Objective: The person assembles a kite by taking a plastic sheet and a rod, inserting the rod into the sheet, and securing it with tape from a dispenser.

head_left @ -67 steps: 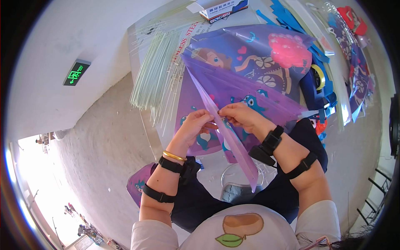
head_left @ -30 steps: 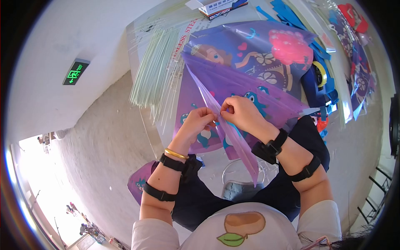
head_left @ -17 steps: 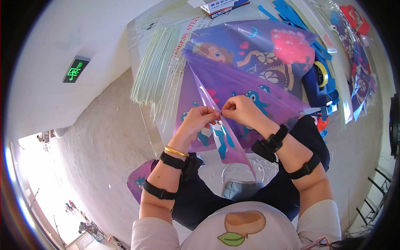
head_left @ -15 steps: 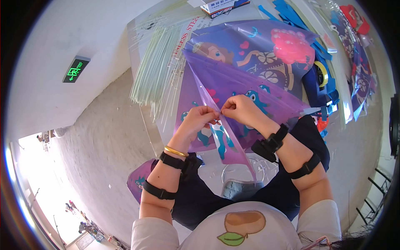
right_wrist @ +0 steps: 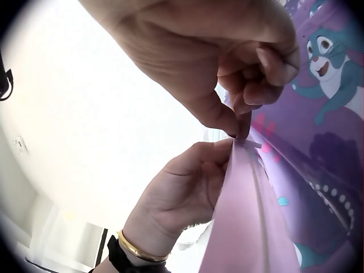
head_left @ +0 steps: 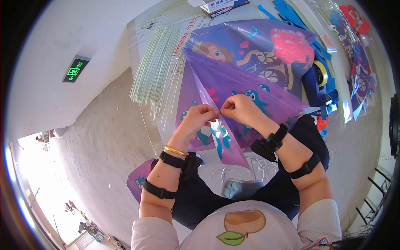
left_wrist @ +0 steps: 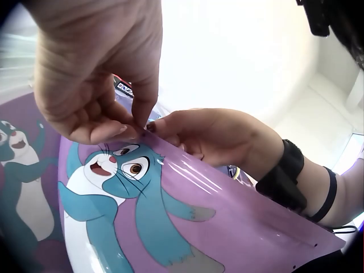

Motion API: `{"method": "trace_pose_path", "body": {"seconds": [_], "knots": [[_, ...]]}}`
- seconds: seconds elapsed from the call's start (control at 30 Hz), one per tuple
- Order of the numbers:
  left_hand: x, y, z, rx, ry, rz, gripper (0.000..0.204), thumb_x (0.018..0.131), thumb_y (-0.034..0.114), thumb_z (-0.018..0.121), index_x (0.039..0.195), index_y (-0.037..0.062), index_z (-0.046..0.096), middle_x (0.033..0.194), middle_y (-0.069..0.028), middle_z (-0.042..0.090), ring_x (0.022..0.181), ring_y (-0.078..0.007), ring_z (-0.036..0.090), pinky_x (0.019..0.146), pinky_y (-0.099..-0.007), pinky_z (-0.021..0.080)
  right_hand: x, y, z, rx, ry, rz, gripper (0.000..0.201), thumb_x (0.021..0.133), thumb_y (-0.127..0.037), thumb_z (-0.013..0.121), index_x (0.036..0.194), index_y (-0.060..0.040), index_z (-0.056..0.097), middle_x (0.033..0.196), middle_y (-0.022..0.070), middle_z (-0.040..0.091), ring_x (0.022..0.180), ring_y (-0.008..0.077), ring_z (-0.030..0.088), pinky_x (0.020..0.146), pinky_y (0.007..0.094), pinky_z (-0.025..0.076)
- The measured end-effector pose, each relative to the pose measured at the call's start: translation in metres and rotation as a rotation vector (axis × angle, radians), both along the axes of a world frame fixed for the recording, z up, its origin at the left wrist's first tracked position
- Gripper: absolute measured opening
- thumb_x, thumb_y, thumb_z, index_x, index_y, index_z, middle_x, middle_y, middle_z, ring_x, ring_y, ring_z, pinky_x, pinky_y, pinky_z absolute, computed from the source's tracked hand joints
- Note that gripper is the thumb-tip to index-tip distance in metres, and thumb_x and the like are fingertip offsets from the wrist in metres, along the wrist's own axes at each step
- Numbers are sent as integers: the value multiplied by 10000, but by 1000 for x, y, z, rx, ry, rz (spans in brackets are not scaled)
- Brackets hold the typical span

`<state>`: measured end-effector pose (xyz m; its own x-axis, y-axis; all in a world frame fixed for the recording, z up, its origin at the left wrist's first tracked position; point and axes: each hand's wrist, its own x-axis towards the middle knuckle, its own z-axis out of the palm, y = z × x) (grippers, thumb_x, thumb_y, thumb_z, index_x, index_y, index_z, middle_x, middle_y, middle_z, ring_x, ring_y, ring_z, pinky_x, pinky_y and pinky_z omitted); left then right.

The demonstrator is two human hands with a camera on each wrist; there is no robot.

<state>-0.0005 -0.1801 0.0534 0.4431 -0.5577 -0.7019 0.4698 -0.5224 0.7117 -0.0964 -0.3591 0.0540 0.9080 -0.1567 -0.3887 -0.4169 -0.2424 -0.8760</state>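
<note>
A purple plastic film point(head_left: 227, 148), printed with blue cartoon animals, is folded up between the two hands. The left hand point(head_left: 196, 121) pinches its folded edge between thumb and fingertips. Right beside it, the right hand point(head_left: 241, 110) pinches the same edge, their fingertips nearly meeting. In the left wrist view, an animal's face on the film point(left_wrist: 136, 227) shows just below the left fingertips. A narrow pale strip runs along the fold in the right wrist view, where the right hand point(right_wrist: 233, 45) grips from above and the left hand point(right_wrist: 182, 182) from below.
Beneath the film lies a table sheet with a bundle of thin pale rods point(head_left: 156, 64) at left. A tape dispenser point(head_left: 316, 81) stands at right, near blue strips point(head_left: 289, 16). A cardboard box point(head_left: 225, 6) sits at the back. More printed film point(head_left: 250, 46) spreads behind the hands.
The film's hanging flap has drawn upward and turned, so its printed animal shows more. The right hand has shifted slightly away from the body; both hands stay at the fold.
</note>
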Motion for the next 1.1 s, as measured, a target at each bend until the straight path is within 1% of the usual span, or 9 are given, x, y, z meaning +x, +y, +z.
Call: {"method": "trace_pose_path", "body": {"seconds": [0.1,0.17,0.3,0.37,0.57,0.73,0.8,0.87,1.1], "knots": [[-1,-2,-1,9,-44,-16,106,881,166,671,904,63,677,824,0,671,758,-77,618,656,-227,450,1,0,-3,-15,-7,9,182,754,-166,703,801,9,716,751,150,706,712,254,693,673,342,531],[-2,-4,-1,25,-59,-10,111,866,161,670,886,52,682,802,-8,674,742,-82,615,655,-233,448,1,0,-4,-56,-17,44,174,773,-146,701,819,22,704,713,120,683,640,175,647,595,309,491],[-2,-5,-2,20,-122,-80,114,832,129,666,851,18,688,763,-24,670,716,-94,615,630,-244,462,5,5,-8,-88,39,48,199,744,-170,716,798,21,697,710,132,682,646,197,660,597,317,497],[-5,-7,-5,20,-143,-84,115,828,124,663,855,14,683,770,-35,676,706,-100,621,636,-248,468,5,4,-8,-135,131,45,261,676,-260,745,742,-12,698,733,151,700,711,275,693,666,354,533],[-8,-11,-4,50,-152,-110,114,832,114,649,859,6,671,777,-52,684,739,-113,647,654,-253,480,4,2,-9,-98,157,52,280,655,-275,738,716,-8,682,715,165,690,710,284,691,660,354,531],[-8,-11,-3,54,-157,-136,119,840,119,634,847,4,664,781,-52,685,742,-116,651,660,-252,483,3,2,-15,-44,161,42,282,664,-270,737,702,2,672,688,157,675,667,256,676,612,344,511],[-8,-11,-3,47,-152,-161,57,843,102,622,838,47,638,785,-32,678,739,-90,633,633,-222,454,3,2,-16,-8,177,31,285,668,-270,738,698,4,668,678,149,669,648,243,667,594,339,502],[-8,-10,-3,43,-151,-157,60,845,104,618,833,48,633,786,-32,677,740,-89,629,635,-223,453,3,2,-16,35,163,11,291,674,-274,739,694,6,661,659,133,654,619,219,645,570,333,486],[-6,-8,-5,29,-139,-152,73,862,120,611,828,58,629,788,-28,673,738,-93,627,638,-225,455,4,4,-20,50,167,2,298,673,-282,736,694,5,656,665,133,650,628,216,645,571,332,481]]}}
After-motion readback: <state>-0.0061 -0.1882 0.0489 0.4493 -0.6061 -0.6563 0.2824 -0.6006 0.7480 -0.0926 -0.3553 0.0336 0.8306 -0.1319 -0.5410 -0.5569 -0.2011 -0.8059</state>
